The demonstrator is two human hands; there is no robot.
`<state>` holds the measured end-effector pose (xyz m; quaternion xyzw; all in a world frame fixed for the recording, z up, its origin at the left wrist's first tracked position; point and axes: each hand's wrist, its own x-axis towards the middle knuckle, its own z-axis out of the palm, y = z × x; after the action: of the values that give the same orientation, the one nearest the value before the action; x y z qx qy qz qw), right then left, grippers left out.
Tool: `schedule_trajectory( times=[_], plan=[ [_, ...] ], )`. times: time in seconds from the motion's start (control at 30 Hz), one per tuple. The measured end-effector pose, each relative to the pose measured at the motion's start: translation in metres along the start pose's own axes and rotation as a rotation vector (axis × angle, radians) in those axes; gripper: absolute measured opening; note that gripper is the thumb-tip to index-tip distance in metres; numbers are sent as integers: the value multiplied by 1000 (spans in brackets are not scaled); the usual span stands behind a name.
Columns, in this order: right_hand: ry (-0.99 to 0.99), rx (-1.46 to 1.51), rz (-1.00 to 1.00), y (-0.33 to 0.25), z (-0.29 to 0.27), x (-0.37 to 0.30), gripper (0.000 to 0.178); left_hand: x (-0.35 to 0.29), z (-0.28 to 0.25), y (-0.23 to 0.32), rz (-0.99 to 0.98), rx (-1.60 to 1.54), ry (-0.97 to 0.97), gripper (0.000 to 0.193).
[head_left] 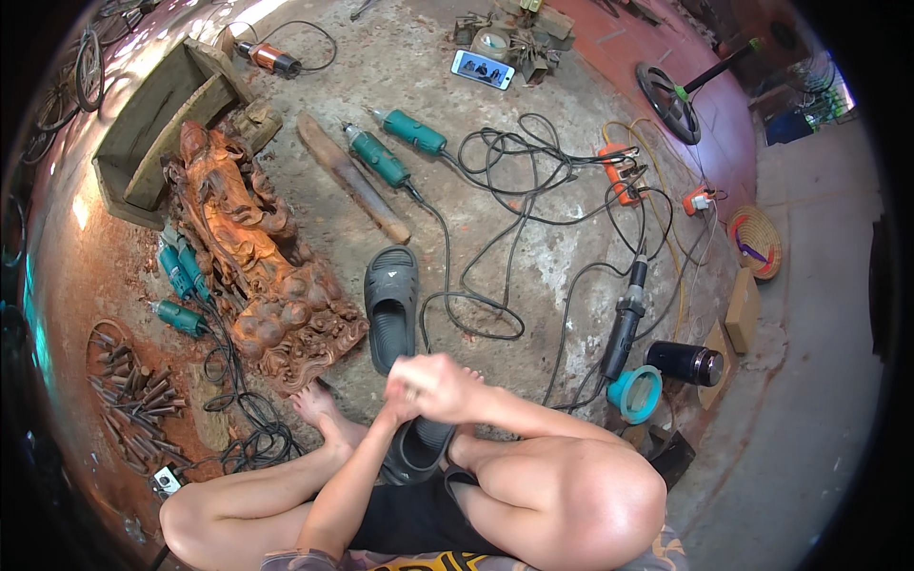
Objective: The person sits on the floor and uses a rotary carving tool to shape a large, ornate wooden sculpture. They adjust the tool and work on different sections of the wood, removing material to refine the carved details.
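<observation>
My right hand point(440, 388) is curled and slightly blurred, its fingers against my left hand point(403, 407); whatever lies between them is hidden. My left hand is mostly covered by the right, so its fingers do not show clearly. Both hands are above a dark grey clog point(425, 445) between my bare feet. A second dark grey clog point(391, 305) lies just beyond them. To the left, a carved reddish-brown wooden statue point(243, 228) lies on its back, its swirling base close to my left foot point(324, 411).
Green die grinders point(379, 159) with tangled black cords lie ahead; others point(179, 318) lie left of the statue. Carving bits point(138, 400) are heaped at left. A wooden stick point(352, 178), phone point(483, 69), dark grinder point(625, 324), teal bowl point(620, 400) and dark flask point(684, 363) surround me.
</observation>
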<state>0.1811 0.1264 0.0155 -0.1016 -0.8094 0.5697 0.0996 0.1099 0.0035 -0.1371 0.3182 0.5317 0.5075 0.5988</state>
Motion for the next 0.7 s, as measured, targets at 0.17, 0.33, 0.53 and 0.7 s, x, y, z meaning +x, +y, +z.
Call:
schedule_trajectory(
  times=[0.17, 0.33, 0.53, 0.7],
  plan=[
    [209, -44, 502, 30, -64, -25, 19, -4, -2, 38, -281, 260, 196, 62],
    [23, -30, 536, 66, -31, -77, 38, -1, -9, 40, -325, 139, 185, 71],
    [17, 186, 552, 69, -21, -80, 37, -1, -37, 31, -300, -187, -124, 61],
    [14, 180, 560, 68, -25, -81, 33, -1, -47, 28, -395, -345, -96, 34]
  ],
)
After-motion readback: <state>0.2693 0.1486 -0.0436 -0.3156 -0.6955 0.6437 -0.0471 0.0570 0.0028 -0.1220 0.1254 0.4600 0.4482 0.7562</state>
